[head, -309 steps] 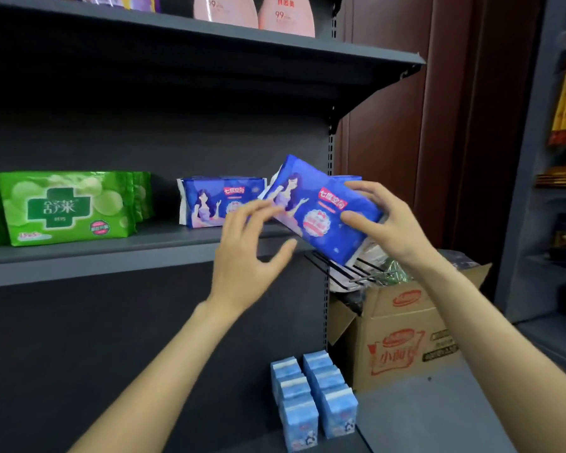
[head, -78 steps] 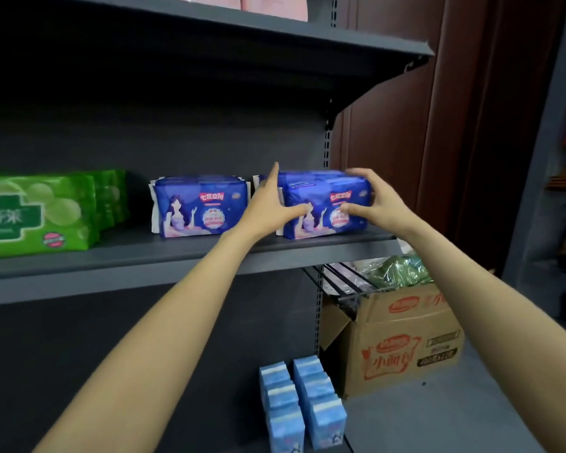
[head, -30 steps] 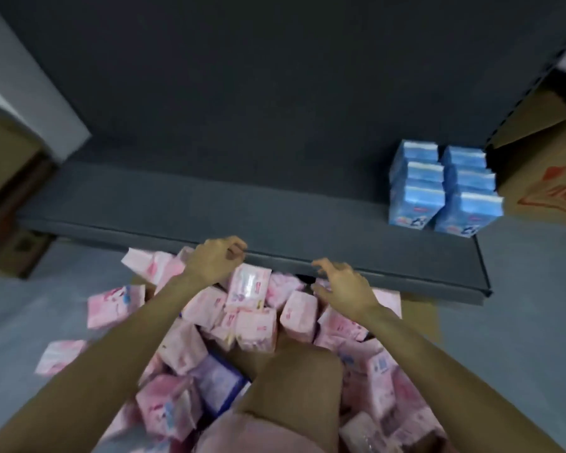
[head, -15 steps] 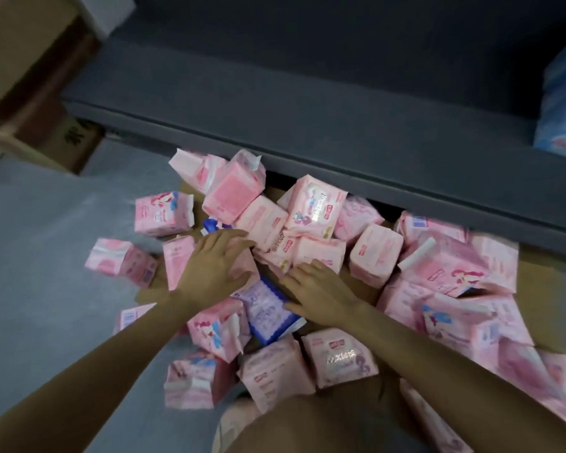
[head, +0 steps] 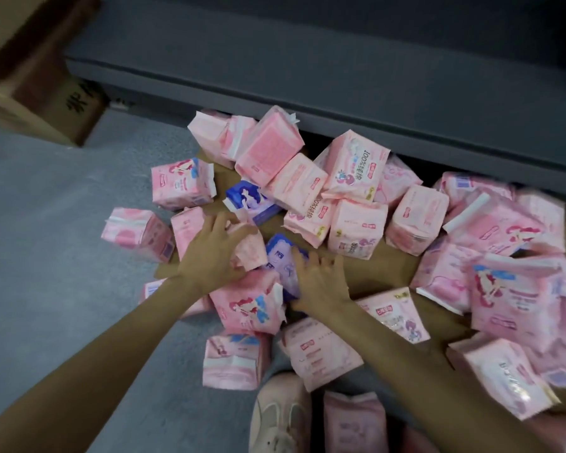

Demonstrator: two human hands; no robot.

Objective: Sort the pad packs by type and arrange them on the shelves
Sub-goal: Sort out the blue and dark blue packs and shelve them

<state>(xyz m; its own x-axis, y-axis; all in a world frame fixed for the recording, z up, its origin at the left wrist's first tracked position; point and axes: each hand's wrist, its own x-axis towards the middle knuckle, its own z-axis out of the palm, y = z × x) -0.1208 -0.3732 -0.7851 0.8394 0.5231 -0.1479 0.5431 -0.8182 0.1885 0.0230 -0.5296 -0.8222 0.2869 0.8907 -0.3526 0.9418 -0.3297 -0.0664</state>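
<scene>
1. Your left hand (head: pixel 214 253) lies on the heap with its fingers curled over a crumpled pink pack (head: pixel 250 248); whether it truly grips that pack you cannot tell.
2. Your right hand (head: pixel 319 282) lies flat with fingers spread on a blue pad pack (head: pixel 283 261), touching it at its right edge and not closed round it.
3. That blue pad pack sits half buried near the middle of the heap, between your two hands, with a pink pack (head: pixel 247 304) overlapping its near edge.
4. A second blue pack (head: pixel 250 201) lies just beyond your left hand, tucked under pink ones.
5. The pink pad packs (head: pixel 419 219) spread over a sheet of brown cardboard (head: pixel 384 273) on the grey floor (head: pixel 46 256), most of them to the right.
6. The bottom shelf (head: pixel 340 76) runs along the far side of the heap.
7. A cardboard box (head: pixel 36 103) stands at far left.
8. A pale shoe (head: pixel 280 416) shows at the near edge.
</scene>
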